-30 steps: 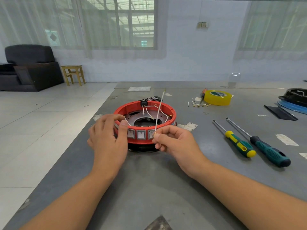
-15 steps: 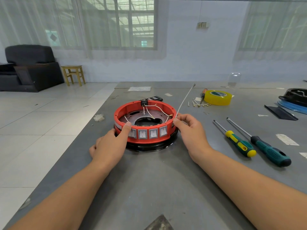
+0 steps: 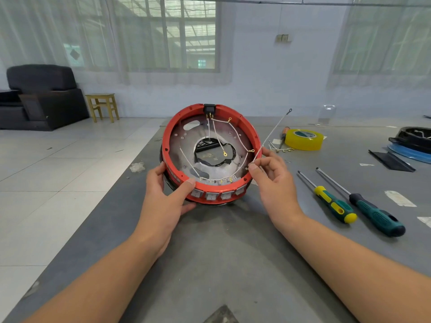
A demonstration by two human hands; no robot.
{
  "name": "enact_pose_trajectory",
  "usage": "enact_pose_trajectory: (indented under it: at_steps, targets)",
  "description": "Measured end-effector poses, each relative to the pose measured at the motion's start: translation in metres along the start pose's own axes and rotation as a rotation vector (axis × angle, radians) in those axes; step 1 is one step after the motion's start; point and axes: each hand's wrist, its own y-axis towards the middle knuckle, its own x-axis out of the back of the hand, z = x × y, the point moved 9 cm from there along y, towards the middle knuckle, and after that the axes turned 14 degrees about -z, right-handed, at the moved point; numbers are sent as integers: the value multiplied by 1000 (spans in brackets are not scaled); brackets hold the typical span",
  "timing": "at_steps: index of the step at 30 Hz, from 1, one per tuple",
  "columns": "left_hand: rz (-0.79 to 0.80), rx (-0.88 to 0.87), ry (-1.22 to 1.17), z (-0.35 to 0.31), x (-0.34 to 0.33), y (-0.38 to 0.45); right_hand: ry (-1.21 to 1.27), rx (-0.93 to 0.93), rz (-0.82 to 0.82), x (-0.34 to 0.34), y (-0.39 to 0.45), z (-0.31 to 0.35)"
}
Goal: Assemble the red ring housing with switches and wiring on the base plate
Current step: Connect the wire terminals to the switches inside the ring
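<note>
The red ring housing (image 3: 253,134) is tilted up toward me, its far rim raised off the grey table. Inside it sits the metal base plate (image 3: 184,138) with a central hole and several white wires (image 3: 217,136) ending in brass lugs. Square switches (image 3: 211,195) line the near wall. A black socket (image 3: 209,108) sits at the top rim. My left hand (image 3: 166,194) grips the housing's lower left edge, thumb on the rim. My right hand (image 3: 271,176) pinches a loose white wire (image 3: 272,131) at the housing's right edge; the wire slants up to the right.
Two screwdrivers (image 3: 335,203) (image 3: 375,215) lie right of the housing. A yellow tape roll (image 3: 303,139), small wire pieces (image 3: 281,149) and another tool (image 3: 283,134) lie behind. Black and blue parts (image 3: 410,145) sit at the far right. The table's left edge (image 3: 130,180) drops to a tiled floor.
The housing lay flat on the table before; now my left hand has tipped it up toward me. My right hand keeps the loose wire and has moved to the right rim.
</note>
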Motion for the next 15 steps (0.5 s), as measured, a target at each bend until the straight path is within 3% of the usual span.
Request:
enact_pose_trajectory:
  at_steps: [5, 10, 12, 15]
  targets:
    - [33, 38, -144, -2, -2, -1, -209, 151, 16, 3, -2, 17]
    - [63, -8, -164, -4, -6, -3, -381, 454, -79, 4, -9, 61]
    - [79, -49, -143, -4, -7, -5, -287, 430, 3, -6, -16, 66]
    - [82, -93, -64, -4, -8, -7, -160, 243, 96, -20, -23, 56]
